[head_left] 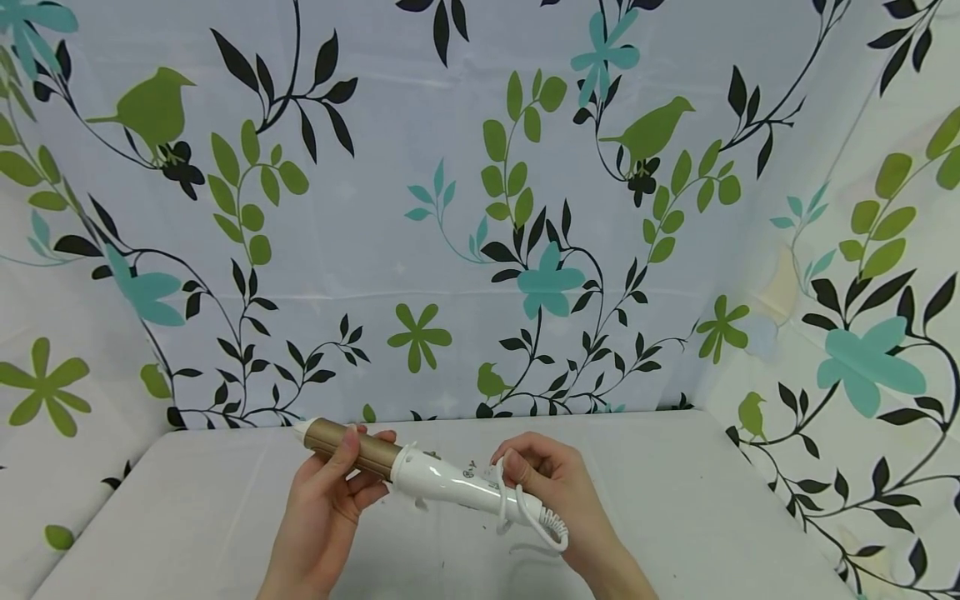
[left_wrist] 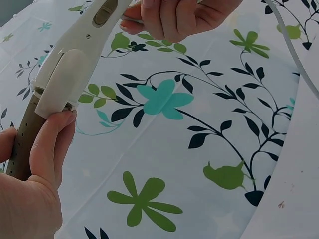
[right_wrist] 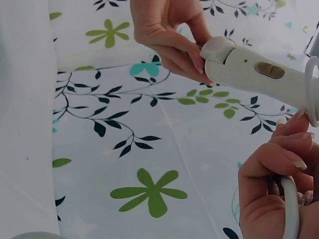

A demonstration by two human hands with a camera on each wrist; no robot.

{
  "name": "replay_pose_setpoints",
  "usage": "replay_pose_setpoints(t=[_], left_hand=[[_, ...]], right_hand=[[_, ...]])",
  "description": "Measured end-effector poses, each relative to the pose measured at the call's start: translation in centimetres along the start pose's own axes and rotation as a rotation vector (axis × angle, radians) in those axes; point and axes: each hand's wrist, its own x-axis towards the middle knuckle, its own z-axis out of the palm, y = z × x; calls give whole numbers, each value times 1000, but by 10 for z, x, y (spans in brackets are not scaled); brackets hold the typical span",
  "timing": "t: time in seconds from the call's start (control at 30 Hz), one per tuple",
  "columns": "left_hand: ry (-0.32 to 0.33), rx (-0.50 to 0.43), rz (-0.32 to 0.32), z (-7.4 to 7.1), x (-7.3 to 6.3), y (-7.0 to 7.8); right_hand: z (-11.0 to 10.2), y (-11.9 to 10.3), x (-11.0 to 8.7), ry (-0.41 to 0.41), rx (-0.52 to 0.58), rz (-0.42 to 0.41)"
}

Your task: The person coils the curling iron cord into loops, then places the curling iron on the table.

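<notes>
A curling iron [head_left: 442, 482] with a gold barrel and a glossy white handle is held above the table, tilted, its pale tip up to the left. My left hand [head_left: 322, 508] grips the gold barrel, thumb on one side and fingers on the other. White cord [head_left: 564, 543] loops around the handle's lower end, and my right hand [head_left: 555, 492] pinches a loop of it there. In the right wrist view, part of the cord [right_wrist: 291, 209] passes through the curled right fingers. The left wrist view shows the white clamp lever [left_wrist: 61, 82] and an oval switch panel [left_wrist: 105, 13].
A white table [head_left: 217, 508] lies beneath both hands. Patterned cloth [head_left: 337, 208] with leaves, birds and flowers hangs behind the table and along both sides.
</notes>
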Motion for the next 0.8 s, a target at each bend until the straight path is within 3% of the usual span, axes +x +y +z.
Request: replay_pose_setpoints(t=[0.17,0.27,0.47,0.7,0.8], left_hand=[[-26,-42,25,-3,-1,1],[-33,-51,58,-5,-1,2],[-31,-75,84,-6,-2,5],[-14,-92,85,-5,-2,6],[-7,-129,95,-4,-1,6]], right_hand=[[5,-2,1,34,75,78],[8,0,2,62,81,84],[12,3,3,89,28,71],[10,7,6,36,-24,45],[11,9,7,53,-63,28]])
